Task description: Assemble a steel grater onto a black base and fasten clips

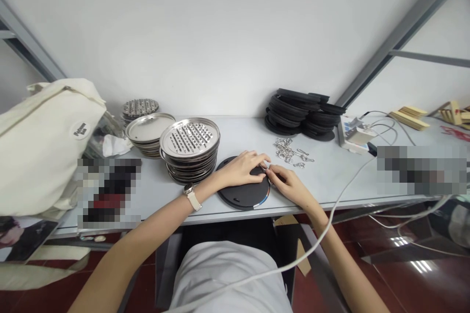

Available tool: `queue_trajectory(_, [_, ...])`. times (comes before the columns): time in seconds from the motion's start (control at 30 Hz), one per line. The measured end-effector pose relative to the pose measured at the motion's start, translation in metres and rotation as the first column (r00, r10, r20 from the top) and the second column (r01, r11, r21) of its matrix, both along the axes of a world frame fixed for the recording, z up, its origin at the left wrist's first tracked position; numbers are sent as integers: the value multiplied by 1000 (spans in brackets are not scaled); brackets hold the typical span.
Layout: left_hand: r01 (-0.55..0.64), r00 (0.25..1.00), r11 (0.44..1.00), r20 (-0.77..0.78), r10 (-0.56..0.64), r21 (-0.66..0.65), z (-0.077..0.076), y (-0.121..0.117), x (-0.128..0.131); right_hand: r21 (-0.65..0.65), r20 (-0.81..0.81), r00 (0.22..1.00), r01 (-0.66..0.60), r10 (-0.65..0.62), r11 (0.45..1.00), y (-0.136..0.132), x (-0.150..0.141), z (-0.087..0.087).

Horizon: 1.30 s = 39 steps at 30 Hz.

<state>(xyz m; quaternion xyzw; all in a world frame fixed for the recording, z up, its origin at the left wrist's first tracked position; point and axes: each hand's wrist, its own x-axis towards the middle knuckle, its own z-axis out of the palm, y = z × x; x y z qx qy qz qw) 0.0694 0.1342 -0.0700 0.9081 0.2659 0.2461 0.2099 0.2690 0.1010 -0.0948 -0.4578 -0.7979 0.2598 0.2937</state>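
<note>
A black round disc-shaped piece (244, 196) lies flat near the table's front edge, with a thin multicoloured strip along its lower right rim. My left hand (244, 168) rests over its top, its bent fingers gripping near the right edge. At that edge my right hand (288, 183) is closed, thumb and forefinger pinching a small metal piece, seemingly a clasp, mostly hidden by the fingers. Just beyond the hands lies a loose pile of silver metal clasps (284, 149). Left of the disc stands a stack of round metal plates (190, 137), the top one with rows of slots.
More round metal plates (150, 127) stand behind on the left, beside a cream bag (47, 141). Stacked black round pieces (293, 109) sit by the wall. A power strip with chargers (356, 136) is at the right; its white cable (332, 217) crosses over my right forearm.
</note>
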Motion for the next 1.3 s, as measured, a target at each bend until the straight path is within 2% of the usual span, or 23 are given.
queue_trajectory(0.37, [-43, 996, 982, -74, 57, 184, -1, -3, 0, 23, 22, 1000, -7, 6, 1000, 1, 0, -2])
queue_trajectory(1.3, [-41, 994, 980, -93, 60, 195, -4, 2, -1, -26, -11, 1000, 2, -3, 1000, 1, 1, -3])
